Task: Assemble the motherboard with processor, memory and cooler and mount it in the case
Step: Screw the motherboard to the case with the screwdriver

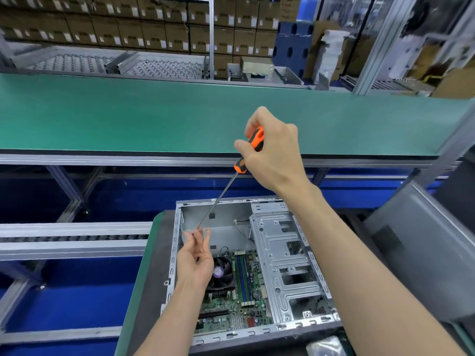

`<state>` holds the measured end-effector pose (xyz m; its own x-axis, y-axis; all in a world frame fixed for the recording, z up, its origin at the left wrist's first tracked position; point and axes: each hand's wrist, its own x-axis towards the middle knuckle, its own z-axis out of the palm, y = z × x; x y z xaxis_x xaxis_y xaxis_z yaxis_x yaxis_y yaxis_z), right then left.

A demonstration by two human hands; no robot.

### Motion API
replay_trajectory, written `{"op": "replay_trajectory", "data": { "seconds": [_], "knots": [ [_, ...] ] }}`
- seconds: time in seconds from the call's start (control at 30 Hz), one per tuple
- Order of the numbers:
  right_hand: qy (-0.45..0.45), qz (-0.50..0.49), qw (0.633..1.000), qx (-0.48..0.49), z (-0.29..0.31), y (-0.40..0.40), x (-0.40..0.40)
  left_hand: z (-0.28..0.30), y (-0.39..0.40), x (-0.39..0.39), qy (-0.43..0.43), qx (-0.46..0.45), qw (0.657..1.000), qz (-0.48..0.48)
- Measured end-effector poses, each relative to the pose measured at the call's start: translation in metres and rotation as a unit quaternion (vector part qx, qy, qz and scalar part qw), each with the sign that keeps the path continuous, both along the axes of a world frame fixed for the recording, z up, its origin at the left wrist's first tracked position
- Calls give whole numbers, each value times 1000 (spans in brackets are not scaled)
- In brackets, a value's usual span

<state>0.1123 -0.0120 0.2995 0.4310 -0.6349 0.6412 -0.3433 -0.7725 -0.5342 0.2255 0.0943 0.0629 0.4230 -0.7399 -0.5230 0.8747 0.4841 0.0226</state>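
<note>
Step in hand, as I read it: loading a screw onto the driver tip so the board can be fastened down.

Right hand [272, 152] is raised over the far edge of the open grey sheet-metal computer case [290, 265], fingers wrapped around the orange-and-black handle of the long-shaft screwdriver [250, 147]. The shaft slants down and left, and its tip meets the fingertips of the left hand [196, 260]. That hand is palm-up with fingers loosely extended, slightly apart, nothing clamped. One small dark screw [197, 259] lies on the palm; there seems to be another dark speck at the fingertips, too small to call.

The green motherboard [231, 301] already sits in the near-left part of the case, with the black finned cooler with purple-labelled fan [221, 272] and the blue and green memory sticks [243, 276] fitted. The processor isn't visible; presumably it's under the cooler. The case lies on a dark mat at the near edge of the green bench.

Doing it well:
- Seat the screw head square on the tip before moving; a tilted screw drops off into the chassis.
- Keep the palm level until the screw is taken up, else the spare one rolls onto the board.
- Bring the shaft down vertical over the hole, clear of the fan and memory sticks.
- Start threads lightly and snug only once it runs straight.
</note>
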Motion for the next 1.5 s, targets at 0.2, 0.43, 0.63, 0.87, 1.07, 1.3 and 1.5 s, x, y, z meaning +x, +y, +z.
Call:
{"op": "replay_trajectory", "data": {
  "seconds": [0.2, 0.43, 0.63, 0.87, 1.07, 1.3, 1.5],
  "knots": [
    [-1, -9, 999, -30, 10, -4, 6, 4, 14, -22, -62, 118, 986, -102],
    [71, 20, 997, -35, -20, 4, 24, 28, 40, 17, -343, 236, 898, -143],
    [121, 79, 989, -39, -45, 21, 43, 46, 33, 64, -728, 297, 596, -161],
    [149, 107, 982, -41, -56, 31, 57, 51, 15, 76, -795, 276, 508, -182],
    [159, 112, 980, -34, -64, 31, 63, 44, 14, 75, -790, 293, 510, -173],
    [187, 118, 975, -14, -80, 28, 72, 30, 14, 81, -793, 324, 477, -197],
    [192, 122, 974, -7, -89, 27, 77, 22, 14, 87, -796, 327, 469, -197]
  ]
}}
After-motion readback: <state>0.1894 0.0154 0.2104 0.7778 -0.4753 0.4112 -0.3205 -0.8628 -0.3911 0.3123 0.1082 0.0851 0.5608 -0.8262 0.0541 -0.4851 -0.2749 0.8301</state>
